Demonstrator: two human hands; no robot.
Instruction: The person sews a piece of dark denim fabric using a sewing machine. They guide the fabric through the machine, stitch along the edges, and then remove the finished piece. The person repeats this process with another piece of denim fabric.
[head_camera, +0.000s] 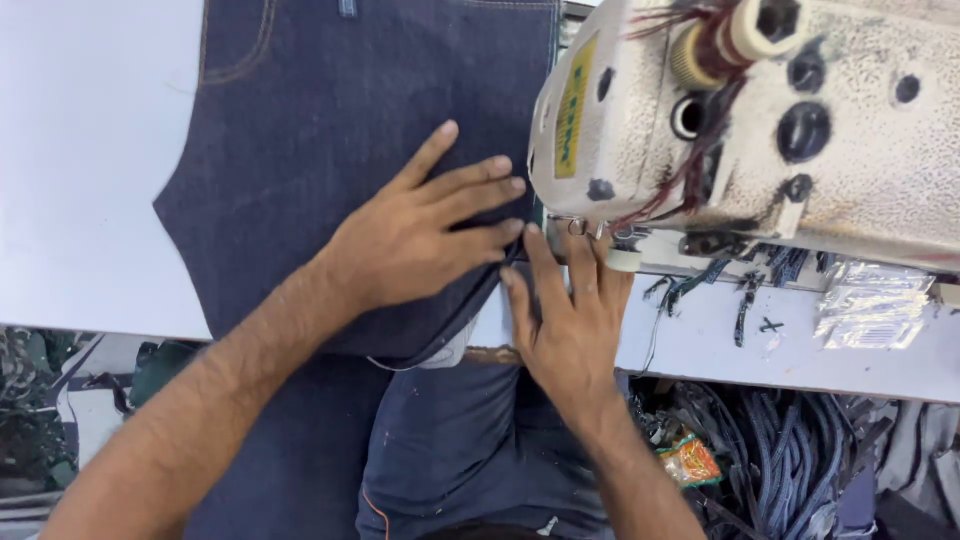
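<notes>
White worktable (90, 200) (brightly lit) above cluttered floor (800, 470).

This is a sewing workshop: a big sewing machine (760, 110) sits on a white table (90, 150), with blue jeans cloth (330, 100) spread out.

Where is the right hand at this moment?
In the head view, the right hand lies flat at centre, fingers reaching under the sewing machine, just right of the left hand on the denim.
</notes>
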